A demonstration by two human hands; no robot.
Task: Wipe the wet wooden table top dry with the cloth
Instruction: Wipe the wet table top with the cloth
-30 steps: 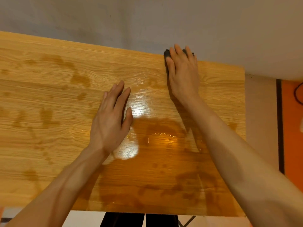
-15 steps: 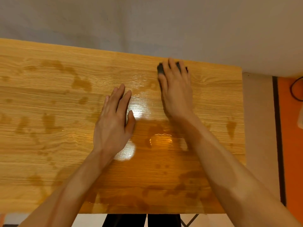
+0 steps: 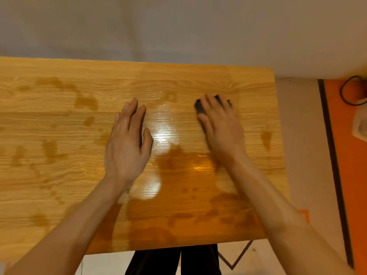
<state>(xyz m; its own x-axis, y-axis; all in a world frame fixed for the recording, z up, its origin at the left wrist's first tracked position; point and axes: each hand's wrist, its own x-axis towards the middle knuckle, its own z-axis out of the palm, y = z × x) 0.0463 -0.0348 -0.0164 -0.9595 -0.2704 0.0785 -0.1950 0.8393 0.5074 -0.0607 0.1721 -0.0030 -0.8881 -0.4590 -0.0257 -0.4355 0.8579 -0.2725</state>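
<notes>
The wooden table top (image 3: 59,185) fills the view, with dark wet patches on its left half and a large wet sheen between and below my hands. My right hand (image 3: 220,126) presses flat on a small dark cloth (image 3: 199,106), of which only the far edge shows past my fingers. My left hand (image 3: 128,141) lies flat on the wood at the middle, fingers together, holding nothing. A separate wet spot (image 3: 266,137) sits near the table's right edge.
A pale wall (image 3: 178,26) runs behind the table's far edge. To the right lie a light floor strip and an orange floor (image 3: 353,175) with a black cable (image 3: 345,92). My dark-trousered legs (image 3: 174,261) show below the near edge.
My right hand has slid the cloth from the far edge toward me and to the right. My left hand has stayed flat in the same spot on the table.
</notes>
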